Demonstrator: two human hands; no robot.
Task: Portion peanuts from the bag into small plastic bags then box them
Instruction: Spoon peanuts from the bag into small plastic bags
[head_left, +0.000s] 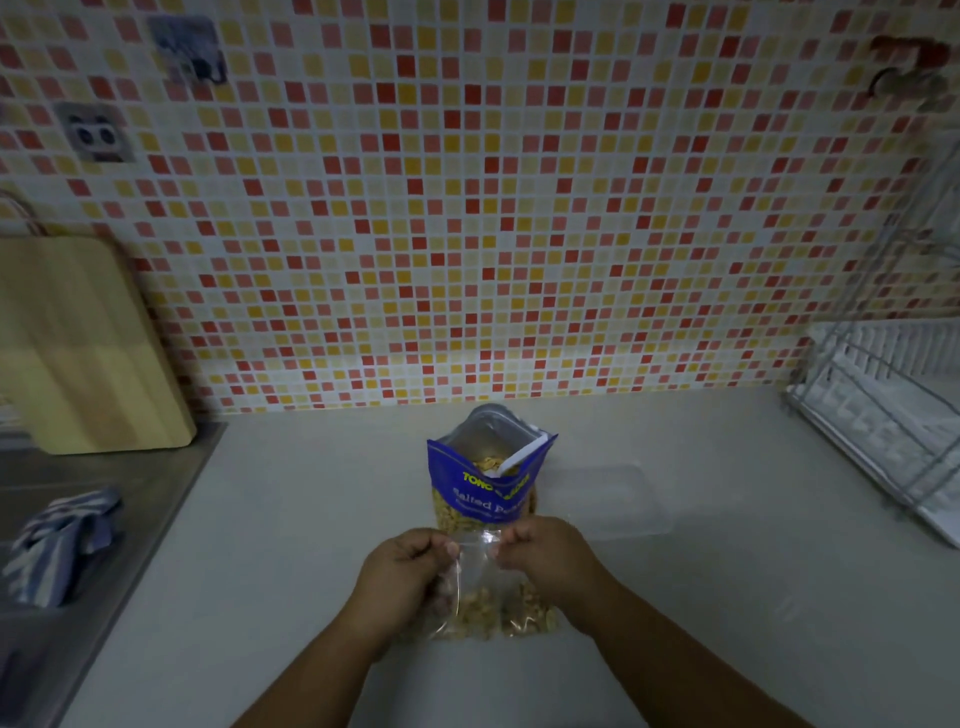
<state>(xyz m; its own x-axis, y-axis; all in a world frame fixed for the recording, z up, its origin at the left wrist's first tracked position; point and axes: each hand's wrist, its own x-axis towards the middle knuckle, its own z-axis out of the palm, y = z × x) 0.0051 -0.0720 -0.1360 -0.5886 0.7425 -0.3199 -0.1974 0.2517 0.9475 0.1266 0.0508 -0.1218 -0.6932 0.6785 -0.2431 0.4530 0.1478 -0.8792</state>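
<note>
**Lower centre of the frame.** You held the small clear plastic zip bag (483, 597), part-filled with peanuts, upright, its base apparently resting on the pale grey counter (727, 597). Your left hand (400, 577) pinched the left end of its mouth and your right hand (545, 556) the right end. Both hands were clamped on the top strip and close together, probably so the seal could be pressed closed without tipping the contents.

**Centre, just behind.** The blue foil bag of salted peanuts (488, 483) stood with its mouth open and upward, within easy reach for a further portion. A white strip showed at its mouth; scoop or torn seal could not be told.

**Right of it.** The shallow clear plastic box (613, 499) lay near enough to receive finished bags.

**Left edge.** A pale wooden cutting board (88, 353) leaned against the tiled wall.
</note>
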